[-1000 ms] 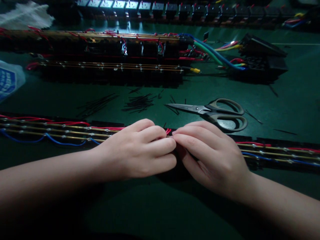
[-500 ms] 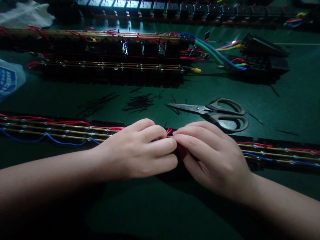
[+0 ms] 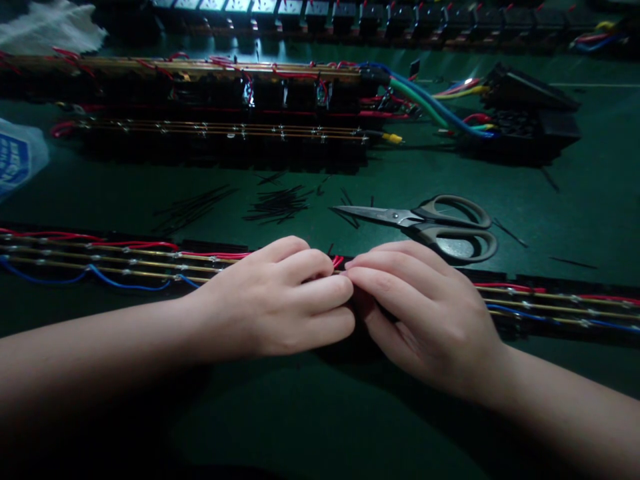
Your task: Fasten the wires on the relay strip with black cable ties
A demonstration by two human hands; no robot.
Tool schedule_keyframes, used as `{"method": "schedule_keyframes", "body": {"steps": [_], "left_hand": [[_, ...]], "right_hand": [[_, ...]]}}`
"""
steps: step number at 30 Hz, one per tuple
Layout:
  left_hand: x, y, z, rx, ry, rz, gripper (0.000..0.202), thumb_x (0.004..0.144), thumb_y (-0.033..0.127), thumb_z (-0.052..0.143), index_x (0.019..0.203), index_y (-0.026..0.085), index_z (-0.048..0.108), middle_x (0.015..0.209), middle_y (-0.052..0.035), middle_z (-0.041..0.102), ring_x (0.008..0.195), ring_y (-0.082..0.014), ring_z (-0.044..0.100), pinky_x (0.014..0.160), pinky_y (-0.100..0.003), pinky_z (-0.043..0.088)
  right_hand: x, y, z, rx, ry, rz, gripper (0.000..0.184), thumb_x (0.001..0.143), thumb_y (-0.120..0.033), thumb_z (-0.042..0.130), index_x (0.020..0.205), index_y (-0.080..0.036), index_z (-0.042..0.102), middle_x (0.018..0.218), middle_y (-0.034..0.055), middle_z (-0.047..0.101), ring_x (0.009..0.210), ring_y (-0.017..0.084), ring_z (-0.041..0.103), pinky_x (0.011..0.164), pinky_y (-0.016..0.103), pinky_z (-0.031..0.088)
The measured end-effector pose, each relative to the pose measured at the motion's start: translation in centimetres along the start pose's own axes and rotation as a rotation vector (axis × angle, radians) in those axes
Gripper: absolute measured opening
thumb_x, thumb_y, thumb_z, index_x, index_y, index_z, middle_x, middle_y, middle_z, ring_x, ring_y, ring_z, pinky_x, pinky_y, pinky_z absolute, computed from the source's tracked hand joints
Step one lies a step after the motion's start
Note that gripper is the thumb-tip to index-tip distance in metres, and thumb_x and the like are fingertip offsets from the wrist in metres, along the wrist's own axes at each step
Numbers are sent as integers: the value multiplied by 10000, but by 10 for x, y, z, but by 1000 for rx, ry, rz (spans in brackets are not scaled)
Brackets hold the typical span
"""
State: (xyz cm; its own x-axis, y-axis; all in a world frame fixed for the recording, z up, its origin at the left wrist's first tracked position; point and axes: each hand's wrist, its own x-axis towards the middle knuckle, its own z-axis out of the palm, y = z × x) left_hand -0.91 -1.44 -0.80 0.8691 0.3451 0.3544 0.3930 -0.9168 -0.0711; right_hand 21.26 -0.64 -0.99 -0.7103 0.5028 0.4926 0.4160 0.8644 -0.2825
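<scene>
My left hand point(image 3: 285, 297) and my right hand point(image 3: 425, 313) meet over the middle of a long black strip point(image 3: 125, 261) with brass rods, soldered joints and red and blue wires. The fingers of my left hand are curled closed over the strip. My right hand pinches with its fingertips against the left fingers. Short red wire ends point(image 3: 339, 261) poke up between the hands, by the fingertips. Whatever the fingers grip is hidden behind them. Just beyond my right hand lies a pair of scissors point(image 3: 415, 220) with dark handles, blades pointing left.
Thin black cable ties or tubes point(image 3: 277, 203) lie in loose piles on the green table point(image 3: 320, 413). Farther back are more wired strips point(image 3: 225, 130), a black connector box point(image 3: 535, 127) with coloured wires, and a row of black modules point(image 3: 370, 20). A plastic bag point(image 3: 23, 160) lies at left.
Almost nothing differs. Both hands keep the same hold over the strip, and the view has shifted very slightly.
</scene>
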Motion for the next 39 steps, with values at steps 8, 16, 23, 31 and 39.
{"method": "schedule_keyframes", "body": {"steps": [8, 16, 23, 31, 39], "left_hand": [[0, 0, -2, 3, -4, 6, 98, 930, 139, 528, 956, 202, 599, 930, -16, 627, 873, -210, 538, 702, -356, 446], [0, -1, 0, 1, -6, 1, 84, 925, 144, 541, 952, 207, 589, 935, -11, 627, 866, -212, 532, 708, -364, 451], [-1, -1, -1, 10, -19, -3, 71, 926, 155, 536, 947, 211, 575, 951, -14, 618, 881, -210, 525, 717, -361, 445], [-2, -1, -1, 1, -14, 0, 88, 929, 161, 531, 959, 215, 593, 942, -12, 612, 878, -207, 525, 720, -363, 444], [0, 0, 0, -7, -10, 0, 88, 920, 147, 550, 962, 212, 591, 942, -10, 619, 879, -217, 528, 714, -370, 456]], "right_hand": [[0, 0, -1, -5, -4, 3, 152, 851, -95, 547, 974, -132, 628, 943, 105, 694, 873, 214, 602, 798, 376, 569], [1, -1, -1, 23, 9, 19, 133, 847, -95, 565, 961, -122, 628, 935, 111, 695, 873, 208, 603, 797, 370, 559], [2, -1, -2, 50, 13, 34, 141, 841, -98, 566, 963, -143, 624, 926, 98, 693, 864, 203, 614, 789, 363, 554], [2, 0, 0, -6, -3, -1, 154, 840, -107, 548, 974, -150, 610, 950, 105, 692, 886, 219, 600, 789, 382, 564], [1, 0, 0, -11, -8, -15, 144, 842, -97, 543, 967, -133, 604, 936, 109, 683, 875, 217, 586, 791, 377, 559]]}}
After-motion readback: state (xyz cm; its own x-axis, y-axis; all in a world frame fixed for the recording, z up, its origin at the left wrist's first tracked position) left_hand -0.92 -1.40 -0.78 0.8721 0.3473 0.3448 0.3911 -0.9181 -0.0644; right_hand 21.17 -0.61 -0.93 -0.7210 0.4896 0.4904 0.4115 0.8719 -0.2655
